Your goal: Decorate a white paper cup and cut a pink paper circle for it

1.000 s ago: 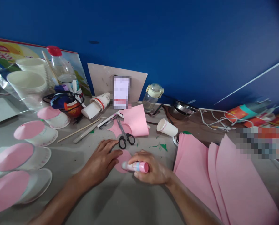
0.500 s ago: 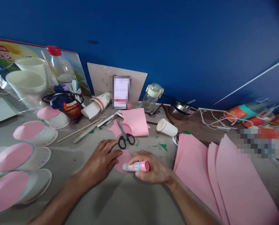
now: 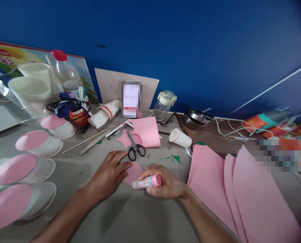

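Observation:
My right hand (image 3: 165,182) is wrapped round a glue stick (image 3: 142,183) with a pink end, tilted so its pale tip lies at the lower edge of a pink paper circle (image 3: 134,172). On the circle's left side rest the fingertips of my left hand (image 3: 111,175), which lies flat with its fingers stretched out. Just beyond the circle are scissors (image 3: 135,150) with black handles, their blades over pink paper scraps (image 3: 126,138). A folded pink sheet (image 3: 146,131) lies behind them.
Paper cups topped with pink circles (image 3: 16,168) line the left side. Stacked cups (image 3: 29,89) and a red-capped bottle (image 3: 66,72) stand behind. A paper cup (image 3: 180,137) lies right of the scissors. Large pink sheets (image 3: 211,179) spread at right. A glass jar (image 3: 164,104) stands by the wall.
The glue stick's tip has shifted slightly toward me, from over the paper circle to its near edge. My left hand stays in place on the circle.

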Demonstrator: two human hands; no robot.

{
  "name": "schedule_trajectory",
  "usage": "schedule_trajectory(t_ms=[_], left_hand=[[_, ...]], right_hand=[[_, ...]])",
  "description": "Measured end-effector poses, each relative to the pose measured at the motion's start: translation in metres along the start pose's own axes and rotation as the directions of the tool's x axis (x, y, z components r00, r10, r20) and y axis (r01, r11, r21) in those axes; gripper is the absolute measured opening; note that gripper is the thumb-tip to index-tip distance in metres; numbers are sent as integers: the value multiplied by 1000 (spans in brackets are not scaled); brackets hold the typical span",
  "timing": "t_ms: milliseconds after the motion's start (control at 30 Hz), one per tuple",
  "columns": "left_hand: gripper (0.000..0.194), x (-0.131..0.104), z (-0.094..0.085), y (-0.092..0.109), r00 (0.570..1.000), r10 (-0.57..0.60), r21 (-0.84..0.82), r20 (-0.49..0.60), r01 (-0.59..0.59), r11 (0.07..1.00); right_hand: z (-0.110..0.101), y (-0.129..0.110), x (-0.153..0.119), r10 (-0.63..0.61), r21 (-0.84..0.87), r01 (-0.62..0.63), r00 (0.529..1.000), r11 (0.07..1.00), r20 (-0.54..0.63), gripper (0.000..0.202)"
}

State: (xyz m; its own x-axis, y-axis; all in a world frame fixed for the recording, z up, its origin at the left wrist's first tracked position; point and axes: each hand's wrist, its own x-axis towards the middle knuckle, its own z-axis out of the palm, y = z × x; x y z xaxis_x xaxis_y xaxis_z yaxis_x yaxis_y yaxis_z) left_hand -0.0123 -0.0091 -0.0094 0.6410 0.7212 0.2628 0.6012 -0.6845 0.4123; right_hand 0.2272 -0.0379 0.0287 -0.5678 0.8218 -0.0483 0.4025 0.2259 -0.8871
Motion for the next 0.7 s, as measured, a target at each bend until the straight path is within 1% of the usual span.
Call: schedule_trajectory(t_ms=[33,67,133,200,267,367,467,567,633,700], left_hand=[[27,0,0,0,1000,-4,0,2,4,1000],[26,0,-1,1,1000,-9,-1,6,9,1000],[26,1,-2,1,1000,-15,0,17,15,1000],[27,1,-2,2,1000,-16,0,22,16,1000],[27,1,-3,2,1000,-14,0,23,15,1000],[27,1,-2,2,999,-15,0,33,15,1000],[26,1,-1,1,999,-12,7,35,12,1000],[25,1,-1,0,1000,-4,9,25,4,1000],[26,1,-1,0,1000,-3,9,17,2,1000],[27,0,-1,0,1000,-4,7,16,4,1000]], right_hand=[[-1,1,-1,9,38,-9,1000,999,-14,28],[-3,3,-2,21,83,-17,998,996,-52,28],[-6,7,-3,50,164,-22,985,986,-167,28],[-9,10,-4,65,207,-10,963,978,-263,27],[-10,11,-3,67,203,-8,955,979,-289,26],[-8,7,0,65,158,-27,968,987,-242,25],[-4,1,3,54,62,-42,978,997,-203,25],[-5,-3,2,52,-3,-53,991,999,-123,26],[-7,-2,0,47,-4,-47,998,999,-48,26],[-9,0,-2,41,27,-40,998,999,-39,26]])
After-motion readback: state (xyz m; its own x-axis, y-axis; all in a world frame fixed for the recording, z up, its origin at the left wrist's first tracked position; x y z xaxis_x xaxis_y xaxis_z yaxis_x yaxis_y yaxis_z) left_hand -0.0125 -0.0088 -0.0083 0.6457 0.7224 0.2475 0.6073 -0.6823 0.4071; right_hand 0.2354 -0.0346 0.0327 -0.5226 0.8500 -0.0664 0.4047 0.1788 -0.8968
